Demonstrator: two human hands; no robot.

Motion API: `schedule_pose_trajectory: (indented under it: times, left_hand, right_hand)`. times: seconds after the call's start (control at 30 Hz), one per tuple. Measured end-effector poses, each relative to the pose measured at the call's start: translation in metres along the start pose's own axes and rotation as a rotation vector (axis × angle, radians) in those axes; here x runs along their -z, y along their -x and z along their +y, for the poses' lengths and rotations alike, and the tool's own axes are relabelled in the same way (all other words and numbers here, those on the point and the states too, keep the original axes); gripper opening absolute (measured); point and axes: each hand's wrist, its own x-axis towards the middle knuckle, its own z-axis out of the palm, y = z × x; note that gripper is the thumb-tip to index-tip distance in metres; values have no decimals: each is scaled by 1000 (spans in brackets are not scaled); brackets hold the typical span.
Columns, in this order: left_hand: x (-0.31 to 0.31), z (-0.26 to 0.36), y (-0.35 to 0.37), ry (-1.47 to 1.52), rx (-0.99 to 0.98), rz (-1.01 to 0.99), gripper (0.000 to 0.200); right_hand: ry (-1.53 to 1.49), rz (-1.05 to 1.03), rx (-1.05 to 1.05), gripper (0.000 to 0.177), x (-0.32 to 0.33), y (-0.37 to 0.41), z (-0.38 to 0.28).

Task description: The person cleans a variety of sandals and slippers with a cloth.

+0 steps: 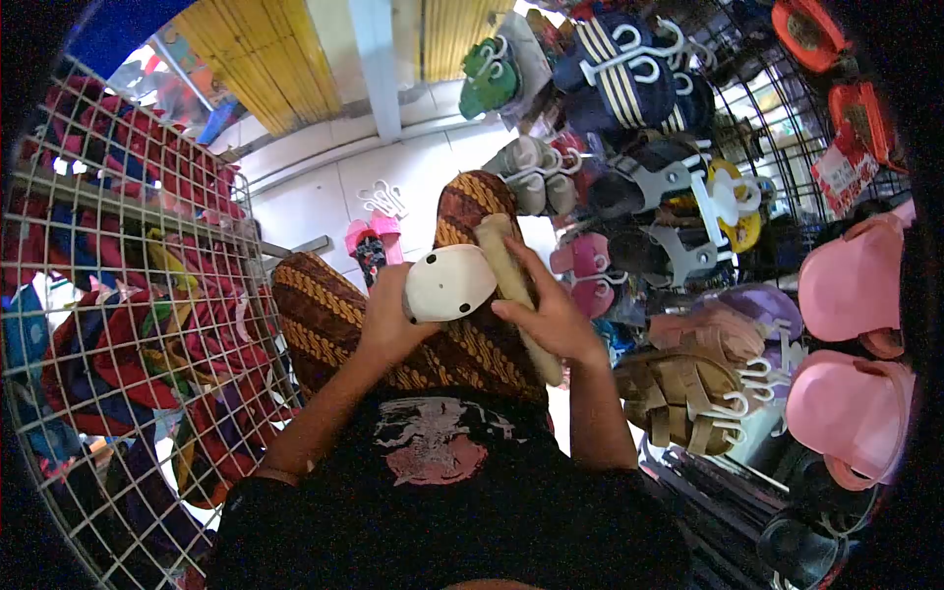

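In my left hand (398,310) is a white rounded shoe-like piece (447,282) with black dots near its edge. My fingers wrap its left side, and most of them are hidden. My right hand (551,310) is closed around a long beige strip (504,261), which looks like a folded cloth. The strip lies against the right side of the white piece, slanting over my patterned trousers (329,315). Both things are above my lap. On the floor beyond my knees lie pink-and-black sandals (372,246) with a white hanger (385,200).
A white wire grid (147,265) with colourful footwear behind it stands close on my left. At right hang several pairs of sandals, including brown ones (678,398), pink clogs (851,285) and striped navy slides (624,84). A yellow panel (261,64) rises beyond the tiled floor.
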Motion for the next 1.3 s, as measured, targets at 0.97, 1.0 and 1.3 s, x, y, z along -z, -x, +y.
schedule_pose_trajectory:
  times: [0.97, 1.0, 1.3]
  left_hand:
    - [43, 55, -25, 191, 59, -282, 76]
    - [47, 53, -26, 269, 119, -306, 74]
    - [31, 72, -13, 175, 435, -697, 70]
  right_hand:
    - [90, 616, 178, 54, -10, 20, 36]
    - [205, 627, 149, 53, -7, 24, 28]
    - [493, 407, 251, 50, -18, 43, 1]
